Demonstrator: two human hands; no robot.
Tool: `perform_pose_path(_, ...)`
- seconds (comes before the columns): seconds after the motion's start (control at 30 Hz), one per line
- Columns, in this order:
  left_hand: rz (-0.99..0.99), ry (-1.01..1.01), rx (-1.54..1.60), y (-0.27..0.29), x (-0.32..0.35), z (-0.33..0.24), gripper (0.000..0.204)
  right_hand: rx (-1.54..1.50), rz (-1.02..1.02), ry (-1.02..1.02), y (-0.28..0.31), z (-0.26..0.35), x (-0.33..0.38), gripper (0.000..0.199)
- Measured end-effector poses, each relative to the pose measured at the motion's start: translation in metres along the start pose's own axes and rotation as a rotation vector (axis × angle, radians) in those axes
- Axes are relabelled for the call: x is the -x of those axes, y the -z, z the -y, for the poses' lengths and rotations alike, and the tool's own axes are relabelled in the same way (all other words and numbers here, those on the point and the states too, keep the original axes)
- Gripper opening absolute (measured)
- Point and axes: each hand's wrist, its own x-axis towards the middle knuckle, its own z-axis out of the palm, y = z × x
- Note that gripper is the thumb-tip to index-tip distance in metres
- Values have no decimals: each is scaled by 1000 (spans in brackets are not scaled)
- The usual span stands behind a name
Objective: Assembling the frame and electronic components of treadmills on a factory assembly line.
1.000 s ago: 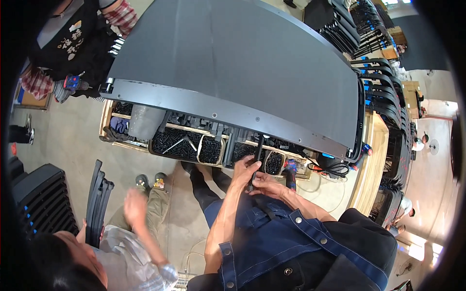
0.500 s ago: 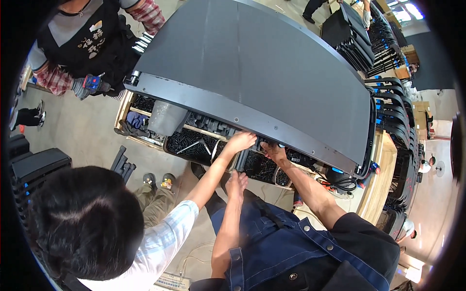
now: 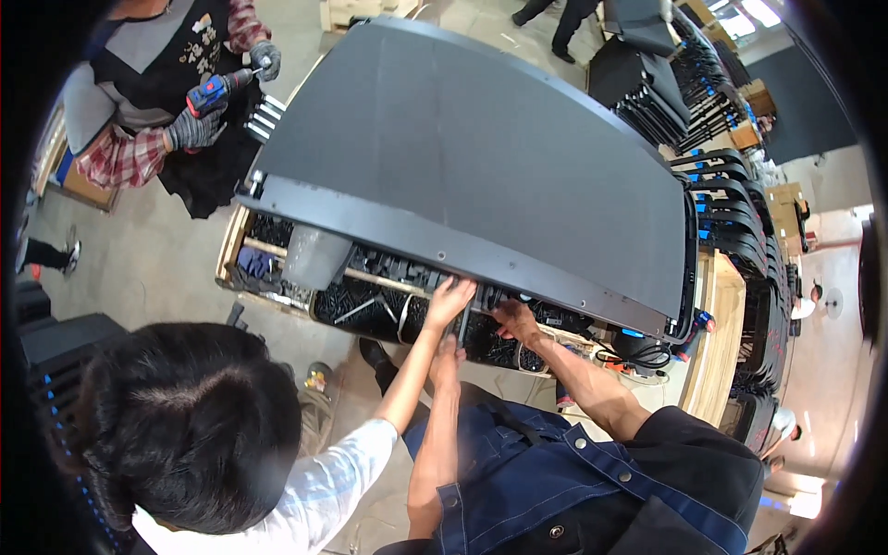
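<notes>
A large dark grey panel [image 3: 462,157] with a metal front edge lies over a wooden bench. Below that edge, my left hand [image 3: 446,361] is closed around the lower end of a dark narrow bar [image 3: 463,324], which stands out toward me. My right hand [image 3: 518,322] is under the panel's edge, fingers curled, just right of the bar; what it pinches is hidden. A co-worker's bare hand [image 3: 452,302] reaches in from the left and touches the bar's upper end by the panel edge. Black bins of screws [image 3: 499,344] sit beneath our hands.
A grey plastic container [image 3: 314,257] and a bin with a hex key [image 3: 365,307] stand left of the hands. Black cables [image 3: 624,356] lie at right. Another person in gloves holds a power drill [image 3: 215,91] at far left. Stacked black frames [image 3: 726,203] stand at right.
The gloved person has raised the drill and brought the other hand to its tip. The co-worker beside me leans slightly closer. My hands stay near the bar, with the view shifted a little.
</notes>
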Motion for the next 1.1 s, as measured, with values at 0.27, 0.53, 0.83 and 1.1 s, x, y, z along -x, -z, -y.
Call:
perform_pose_path(0.27,312,74,-269,-7,78,1,26,-1143,227,-54,66,27,81,34)
perform_pose_path(0.53,259,-372,-31,-131,83,-140,63,-1690,637,217,64,55,23,45)
perform_pose_path(0.83,336,-326,-86,-170,76,-152,63,-1696,721,120,29,76,1,39)
perform_pose_path(1.1,459,-372,-149,-159,52,-147,66,-1436,512,184,28,55,21,38)
